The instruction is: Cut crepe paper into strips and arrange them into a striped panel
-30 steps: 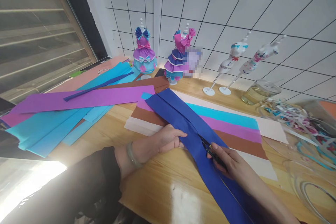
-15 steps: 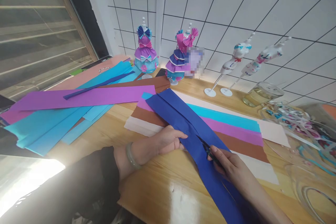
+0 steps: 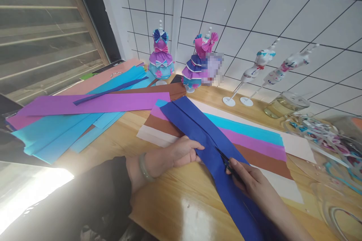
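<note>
A long dark blue strip of crepe-like paper (image 3: 195,128) runs diagonally across the table toward the lower right. My left hand (image 3: 183,151), a bangle on its wrist, pinches the strip's left edge between thumb and fingers. My right hand (image 3: 246,177) grips black scissors (image 3: 224,158), whose blades lie on a lengthwise cut in the blue strip. Part of the scissors' handle is hidden by my fingers. Beneath the blue strip spread layered strips: cyan (image 3: 249,130), purple (image 3: 254,144), brown (image 3: 263,160) and cream (image 3: 283,184).
At the left lie a purple strip (image 3: 98,104), cyan sheets (image 3: 56,135) and a narrow blue strip (image 3: 113,90). Two dressed mini mannequins (image 3: 160,56) and two bare-stand ones (image 3: 264,60) stand along the wall. A glass jar (image 3: 285,104) and tangled trimmings (image 3: 325,135) are at the right.
The whole view has shifted slightly, so everything appears a little further right. Both hands keep their hold on the blue strip and scissors, with little visible movement of the blades.
</note>
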Demonstrator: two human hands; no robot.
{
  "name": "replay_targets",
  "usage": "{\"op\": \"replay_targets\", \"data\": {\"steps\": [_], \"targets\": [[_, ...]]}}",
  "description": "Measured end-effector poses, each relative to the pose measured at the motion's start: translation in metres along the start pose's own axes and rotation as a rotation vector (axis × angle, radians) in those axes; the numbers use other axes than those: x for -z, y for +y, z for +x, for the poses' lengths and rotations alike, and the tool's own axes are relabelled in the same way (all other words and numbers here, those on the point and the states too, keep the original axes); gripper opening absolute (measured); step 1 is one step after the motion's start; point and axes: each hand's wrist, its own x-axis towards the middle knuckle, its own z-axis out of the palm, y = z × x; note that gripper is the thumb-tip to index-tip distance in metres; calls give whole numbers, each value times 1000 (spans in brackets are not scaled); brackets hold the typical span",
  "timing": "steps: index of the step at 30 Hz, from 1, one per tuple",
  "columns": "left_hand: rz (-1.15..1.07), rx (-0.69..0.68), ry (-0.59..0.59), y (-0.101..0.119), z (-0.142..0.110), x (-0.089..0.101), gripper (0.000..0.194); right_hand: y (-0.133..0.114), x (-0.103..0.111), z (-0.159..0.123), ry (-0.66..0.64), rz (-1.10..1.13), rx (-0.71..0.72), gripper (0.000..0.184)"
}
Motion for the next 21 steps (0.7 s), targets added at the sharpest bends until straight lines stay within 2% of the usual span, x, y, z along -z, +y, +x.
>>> {"op": "replay_targets", "data": {"steps": [8, 12, 21], "targets": [[35, -16, -157, 3, 0, 1, 13, -13, 1, 4, -44, -5, -4, 46], [16, -37, -194, 3, -1, 2, 10, -16, 0, 8, -33, -23, 11, 46], [-20, -17, -223, 4, -2, 2, 23, -11, -3, 10, 3, -24, -37, 47]]}}
